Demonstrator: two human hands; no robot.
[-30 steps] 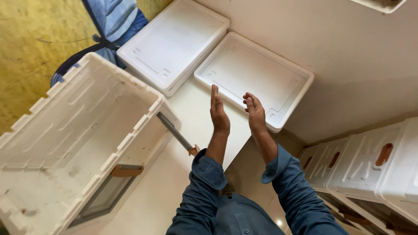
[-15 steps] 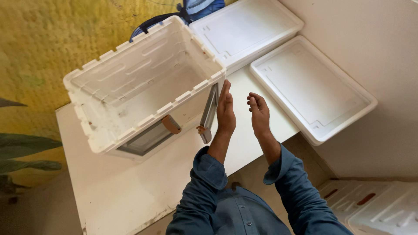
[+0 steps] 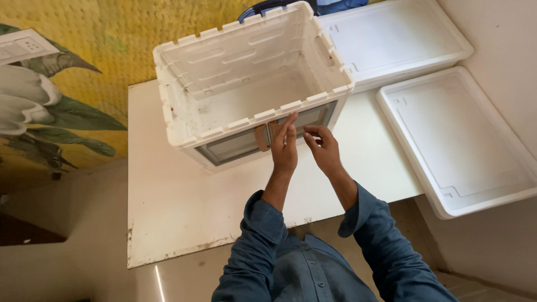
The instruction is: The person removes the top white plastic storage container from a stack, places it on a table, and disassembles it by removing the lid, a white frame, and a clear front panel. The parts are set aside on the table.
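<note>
Both hands, left [image 3: 284, 150] and right [image 3: 323, 149], fingertips at the white crate's [image 3: 246, 84] glazed front on a white table [image 3: 179, 201].

The view has swung left across the white tabletop [image 3: 184, 207] — the open white plastic crate with the notched rim [image 3: 246, 72], cut off at the left edge a second ago, now sits whole at the top centre. Its hinged grey-framed side panel [image 3: 268, 140], which stood swung out from the crate half a second ago, now lies shut against the front wall. Both hands have come forward from mid-air: the left hand [image 3: 284, 148] now touches the panel beside the brown latch [image 3: 260, 137], and the right hand [image 3: 323, 148] has closed in just beside it — fingers curled near the panel.
</note>
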